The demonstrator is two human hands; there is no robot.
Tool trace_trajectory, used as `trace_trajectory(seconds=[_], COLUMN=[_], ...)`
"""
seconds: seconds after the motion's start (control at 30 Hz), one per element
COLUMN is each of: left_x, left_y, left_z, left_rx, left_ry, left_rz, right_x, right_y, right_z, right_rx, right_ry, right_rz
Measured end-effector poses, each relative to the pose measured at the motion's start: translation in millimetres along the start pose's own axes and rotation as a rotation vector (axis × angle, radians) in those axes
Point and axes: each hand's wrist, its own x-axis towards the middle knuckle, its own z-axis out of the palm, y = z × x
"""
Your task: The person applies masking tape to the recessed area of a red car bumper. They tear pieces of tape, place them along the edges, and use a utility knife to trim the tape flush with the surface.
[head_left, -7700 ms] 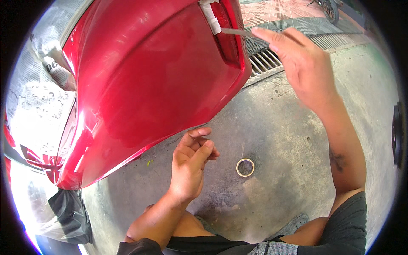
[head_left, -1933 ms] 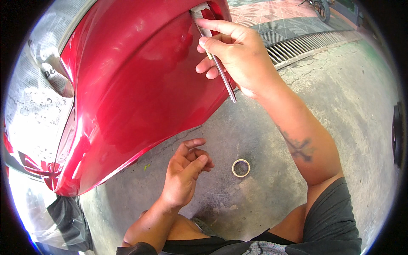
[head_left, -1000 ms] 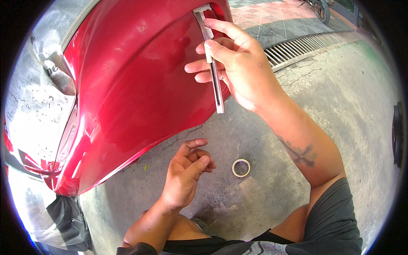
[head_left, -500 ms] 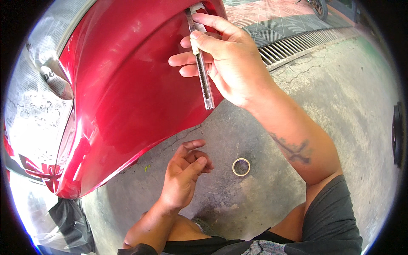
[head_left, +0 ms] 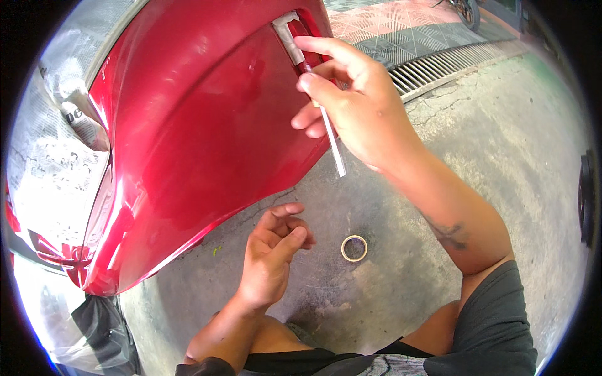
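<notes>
My right hand [head_left: 370, 103] grips a slim snap-off utility knife [head_left: 333, 141] between thumb and fingers, its metal body slanting down from the palm. Its other end is partly hidden by the fingers. The index fingertip reaches close to a strip of pale masking paper or tape [head_left: 288, 41] at the edge of a recess in a glossy red car bumper [head_left: 194, 138]. Below the bumper, my left hand [head_left: 271, 257] hangs in the air with loosely curled fingers apart and nothing in them.
A roll of masking tape [head_left: 354, 249] lies on the concrete floor [head_left: 401, 263]. Newspaper and clear plastic sheeting [head_left: 63, 163] cover the bodywork at left. Black sheeting [head_left: 106, 326] hangs at lower left. A drain grate [head_left: 433, 67] crosses the floor at upper right, before a motorcycle wheel [head_left: 467, 14].
My right hand has moved right and slightly down with the knife, uncovering more of the pale strip and recess. The knife has turned to show a narrower side. My left hand barely moves.
</notes>
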Motion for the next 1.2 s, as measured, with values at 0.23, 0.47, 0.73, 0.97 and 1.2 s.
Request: trace_trajectory(seconds=[0.23, 0.47, 0.73, 0.97, 1.2], left_x=[29, 135, 172, 179, 143], left_y=[84, 102, 104, 90, 85], left_z=[39, 79, 85, 84, 95], left_rx=[1.264, 1.797, 1.862, 2.003, 1.94], left_ry=[0.203, 0.297, 0.401, 0.472, 0.287], left_rz=[1.173, 1.242, 1.244, 1.172, 0.985], right_x=[15, 18, 8, 2, 24], right_y=[7, -4, -13, -22, -3], right_z=[-75, -90, -125, -112, -93], right_rx=[-0.784, -0.675, -0.636, -0.536, -0.692], right_ry=[0.019, 0.042, 0.019, -0.001, 0.016], right_rz=[-0.456, -0.471, -0.4, -0.28, -0.625])
